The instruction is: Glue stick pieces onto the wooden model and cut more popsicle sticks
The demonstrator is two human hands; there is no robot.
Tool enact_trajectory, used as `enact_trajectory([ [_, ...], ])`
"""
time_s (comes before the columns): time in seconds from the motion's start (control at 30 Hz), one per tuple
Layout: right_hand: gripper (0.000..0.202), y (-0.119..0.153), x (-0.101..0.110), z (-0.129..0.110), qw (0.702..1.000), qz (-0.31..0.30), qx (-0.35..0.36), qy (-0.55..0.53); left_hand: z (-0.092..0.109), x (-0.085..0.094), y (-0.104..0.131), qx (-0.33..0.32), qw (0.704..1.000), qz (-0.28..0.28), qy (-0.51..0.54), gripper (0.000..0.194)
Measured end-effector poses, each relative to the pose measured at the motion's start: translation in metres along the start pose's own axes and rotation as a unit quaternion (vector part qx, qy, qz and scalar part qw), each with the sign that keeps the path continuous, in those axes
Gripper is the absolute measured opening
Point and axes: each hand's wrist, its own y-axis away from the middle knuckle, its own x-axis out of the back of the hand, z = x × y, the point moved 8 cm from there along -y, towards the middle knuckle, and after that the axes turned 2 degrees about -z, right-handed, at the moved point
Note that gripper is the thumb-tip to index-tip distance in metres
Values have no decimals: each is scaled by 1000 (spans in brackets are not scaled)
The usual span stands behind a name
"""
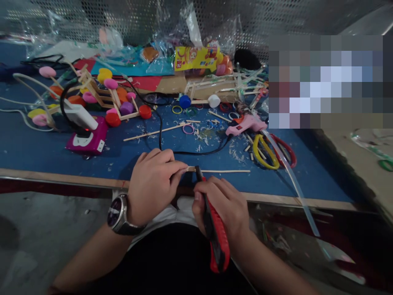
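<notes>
My left hand (155, 178), with a watch on its wrist, pinches the left end of a thin wooden stick (227, 171) low over the blue table's front edge. My right hand (231, 205) is wrapped round a red and black utility knife (220, 233), its handle slanting toward my body. The knife's dark tip meets the wood just right of my left fingertips. Beyond the tip the stick runs on to the right. Whether the blade has cut into the wood cannot be seen.
A pink glue gun (245, 124) with a long glue stick (294, 184) lies right, beside yellow- and red-handled scissors (266, 152). Its black cable (196, 153) crosses behind my hands. Left stand a purple power socket (89, 137) and a stick model (101, 94) with coloured pieces. Shavings litter the table.
</notes>
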Motion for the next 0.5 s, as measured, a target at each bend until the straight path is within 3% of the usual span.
enact_trajectory([
  [0.5, 18, 7, -3, -12, 998, -1, 36, 41, -2, 0, 2, 7, 1000, -4, 17, 17],
])
